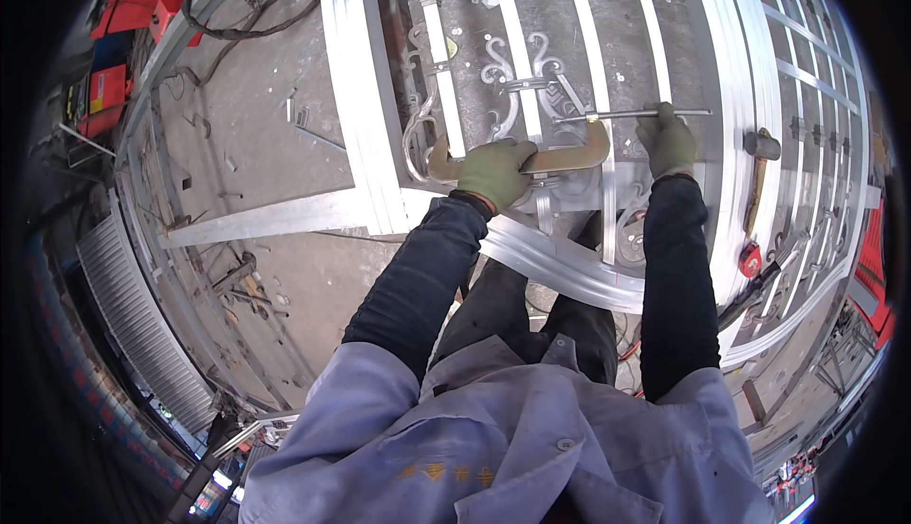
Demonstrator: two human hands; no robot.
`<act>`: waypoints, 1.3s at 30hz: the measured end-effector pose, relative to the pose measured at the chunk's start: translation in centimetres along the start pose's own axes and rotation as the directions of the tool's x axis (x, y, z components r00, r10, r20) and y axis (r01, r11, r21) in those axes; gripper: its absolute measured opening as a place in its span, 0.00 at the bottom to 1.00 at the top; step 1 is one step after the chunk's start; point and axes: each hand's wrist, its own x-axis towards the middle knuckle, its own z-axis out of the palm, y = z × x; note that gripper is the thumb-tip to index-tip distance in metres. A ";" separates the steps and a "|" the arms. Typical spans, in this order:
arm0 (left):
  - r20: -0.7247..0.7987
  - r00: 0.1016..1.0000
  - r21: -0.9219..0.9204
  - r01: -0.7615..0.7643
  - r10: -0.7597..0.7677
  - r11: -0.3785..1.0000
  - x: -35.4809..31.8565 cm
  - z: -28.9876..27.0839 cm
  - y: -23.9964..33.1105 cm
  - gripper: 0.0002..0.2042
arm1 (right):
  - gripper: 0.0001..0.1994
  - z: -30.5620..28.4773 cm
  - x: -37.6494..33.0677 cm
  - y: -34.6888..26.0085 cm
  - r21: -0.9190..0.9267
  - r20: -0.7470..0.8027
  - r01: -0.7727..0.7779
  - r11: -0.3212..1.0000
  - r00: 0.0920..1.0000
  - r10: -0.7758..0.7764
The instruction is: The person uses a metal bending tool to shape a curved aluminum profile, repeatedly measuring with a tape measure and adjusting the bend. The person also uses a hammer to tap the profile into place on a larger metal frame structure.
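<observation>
A tan C-clamp lies across the pale metal bars of a gate-like frame. My left hand, in a green glove, is closed round the clamp's curved body. My right hand, gloved the same way, grips the clamp's long screw rod near its outer end. Around the clamp, silvery scroll ornaments sit between the upright bars. The clamp spans several of these bars; my left glove hides part of its body.
A hammer and a red tape measure rest on the frame's right rail, with a black-handled tool nearby. Another barred panel stands at the right. Red machines and cables are at the upper left. Metal offcuts lie on the floor.
</observation>
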 end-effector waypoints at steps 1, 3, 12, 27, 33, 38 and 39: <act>-0.004 1.000 -0.002 -0.005 0.005 1.000 0.0 -0.1 0.1 0.12 | 0.22 0.0 0.5 -0.1 -0.127 -0.109 -0.088 0.988 0.991 0.075; 0.021 1.000 0.004 -0.008 0.008 1.000 -0.1 -0.3 0.3 0.12 | 0.21 -0.4 1.2 -0.4 -0.194 -0.176 -0.171 0.966 0.975 0.137; 0.002 0.999 0.058 -0.035 0.035 0.998 -0.5 -2.0 0.4 0.17 | 0.23 -0.4 -0.1 0.4 -0.086 -0.167 -0.102 0.991 0.982 0.087; 0.151 0.979 -0.160 0.159 -0.135 0.974 -21.0 -6.2 11.2 0.13 | 0.23 -6.5 -20.9 -5.3 0.173 0.384 -0.027 0.985 0.922 -0.042; 0.192 0.977 -0.264 0.141 -0.091 0.954 -26.5 -6.7 13.1 0.11 | 0.23 -8.7 -25.4 -4.1 -0.408 0.031 -0.016 0.913 0.999 0.031; 0.139 0.990 -0.249 0.068 -0.034 0.966 -27.8 -5.7 12.5 0.13 | 0.22 -12.7 -27.3 -1.9 -0.461 0.682 0.804 0.377 0.592 -0.429; 0.106 0.994 -0.256 0.038 -0.012 0.966 -28.2 -5.1 12.2 0.14 | 0.24 -12.6 -27.2 -1.9 -0.498 0.475 0.547 0.673 0.821 -0.317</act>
